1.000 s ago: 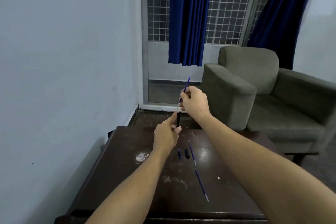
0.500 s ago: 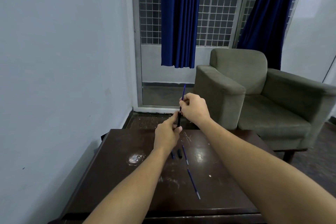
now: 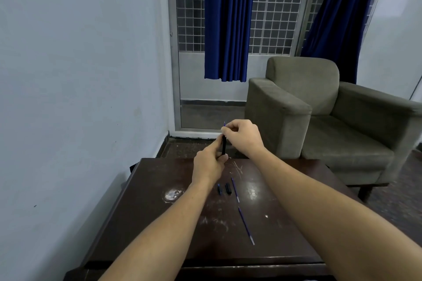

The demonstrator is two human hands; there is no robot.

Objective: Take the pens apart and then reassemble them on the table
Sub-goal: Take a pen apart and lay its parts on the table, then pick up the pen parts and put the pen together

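My left hand [image 3: 209,165] grips a black pen barrel [image 3: 224,147], held upright above the far edge of the dark table [image 3: 148,223]. My right hand [image 3: 243,136] pinches a thin blue refill [image 3: 224,123] at the barrel's top; only the refill's tip shows above my fingers. On the table lie a small blue cap [image 3: 219,189], a small black cap [image 3: 228,188] beside it, and two loose blue refills, one near the caps [image 3: 235,190] and one closer to me [image 3: 246,226].
A grey-green armchair [image 3: 319,107] stands just beyond the table's right side. The wall runs along the left. A barred door with blue curtains [image 3: 228,20] is behind. The tabletop has a white scuff [image 3: 173,195] at the left.
The blue refill has gone further down into the black barrel; much less of it sticks out above my right hand. My right hand has dropped closer to my left. The camera view shifted.
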